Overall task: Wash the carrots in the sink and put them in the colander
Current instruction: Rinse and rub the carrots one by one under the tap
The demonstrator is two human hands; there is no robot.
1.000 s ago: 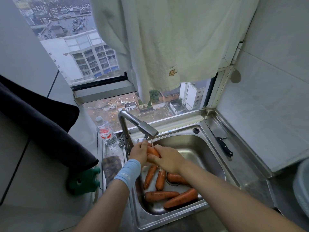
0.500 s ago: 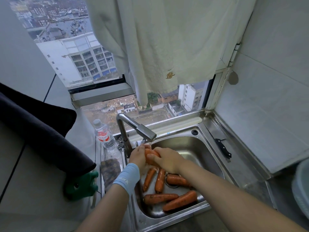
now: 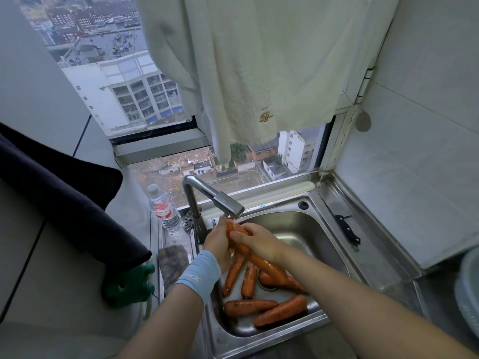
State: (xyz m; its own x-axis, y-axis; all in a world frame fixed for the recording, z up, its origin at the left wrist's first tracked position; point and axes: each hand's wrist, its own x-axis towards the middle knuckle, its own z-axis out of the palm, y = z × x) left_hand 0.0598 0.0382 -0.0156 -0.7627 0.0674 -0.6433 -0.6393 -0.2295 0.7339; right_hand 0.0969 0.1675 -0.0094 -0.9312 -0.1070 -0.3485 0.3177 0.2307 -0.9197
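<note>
Only the head view here, so: you've got one carrot (image 3: pixel 264 264) up in both hands right under the spout of the faucet (image 3: pixel 220 200), over the back left part of the sink (image 3: pixel 321 229). Your left hand (image 3: pixel 216 244) is on the left side of it with the fingers curled round the fat upper end, and your right hand (image 3: pixel 260 242) comes over from the other side, thumb and fingers wrapped across the same carrot, so both hands are closed on it, fingers together and not splayed. The carrot tilts, top end up by the spout, thin end pointing down and to the right toward the drain, and it looks wet and shiny. The other carrots (image 3: pixel 250 307) are lying on the bottom of the basin, five as far as I can count: three near the drain just below your hands and two side by side at the front edge, touching each other. There's a light blue wristband (image 3: pixel 199 272) on your left wrist. On the ledge left of the faucet stands a water bottle (image 3: pixel 166 211), upright, with a brownish scrubber thing (image 3: pixel 172 263) in front of it. A black-handled knife (image 3: pixel 347 229) lies on the steel counter right of the sink. A white towel (image 3: pixel 259 73) hangs over the window above. At the far right edge there's a pale round rim (image 3: pixel 469 288), can't tell if that's the colander.
</note>
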